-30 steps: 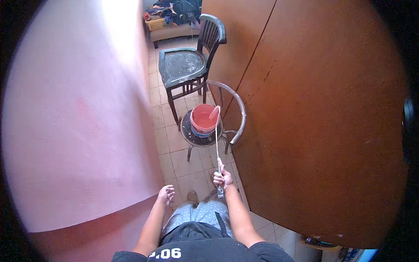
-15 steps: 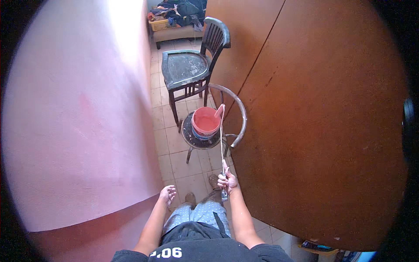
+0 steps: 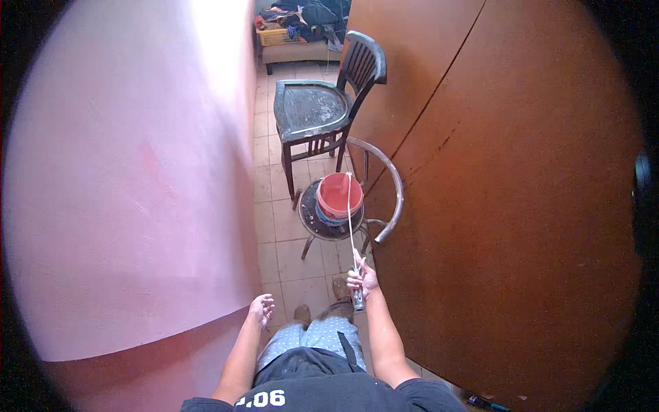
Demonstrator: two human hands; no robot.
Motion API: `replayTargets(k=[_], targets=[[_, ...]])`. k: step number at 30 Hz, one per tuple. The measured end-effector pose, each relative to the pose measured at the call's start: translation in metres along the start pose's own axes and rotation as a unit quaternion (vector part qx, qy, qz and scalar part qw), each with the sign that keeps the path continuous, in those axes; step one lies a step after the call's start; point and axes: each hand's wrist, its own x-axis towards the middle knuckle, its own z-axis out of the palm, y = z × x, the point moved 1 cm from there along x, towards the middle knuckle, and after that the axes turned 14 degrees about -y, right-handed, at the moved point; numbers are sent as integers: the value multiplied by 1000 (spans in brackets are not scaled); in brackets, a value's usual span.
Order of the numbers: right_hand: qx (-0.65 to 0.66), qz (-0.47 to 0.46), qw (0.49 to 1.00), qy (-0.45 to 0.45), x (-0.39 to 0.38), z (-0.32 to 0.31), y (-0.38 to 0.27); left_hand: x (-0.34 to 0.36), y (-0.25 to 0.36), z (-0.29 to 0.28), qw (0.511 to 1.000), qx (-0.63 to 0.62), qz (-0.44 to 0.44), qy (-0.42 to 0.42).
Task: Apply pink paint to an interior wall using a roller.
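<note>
My right hand [image 3: 364, 280] is closed round the handle of a paint roller [image 3: 351, 230], whose thin pale rod reaches forward to the bucket. Its pink roller head is at the bucket's inner right side, partly hard to tell from the paint. The pink bucket [image 3: 331, 215] holds pink paint and stands on the dark, paint-spotted seat of a metal-framed chair [image 3: 310, 221]. My left hand [image 3: 261, 309] holds nothing; it hangs beside the pink wall [image 3: 144, 220] with its fingers loosely curled and partly apart.
Behind the bucket stands a dark wooden chair [image 3: 312, 110] with a worn seat. Large brown panels [image 3: 508, 206] close in the right side. At the far end, a yellow basket [image 3: 276, 37] and a heap of clothes [image 3: 309, 15] lie on a beige couch. Tiles [image 3: 300, 259] cover the floor.
The roller head has dropped from above the bucket's right rim into its opening. My left hand hangs much as before. The whole view has shifted a little, with the chairs and bucket now farther right.
</note>
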Motion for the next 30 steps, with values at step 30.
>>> replayTargets(k=[30], targets=[[-262,19,942,210,-62,-1,49,23,7,-11,1000,6,-10,18]])
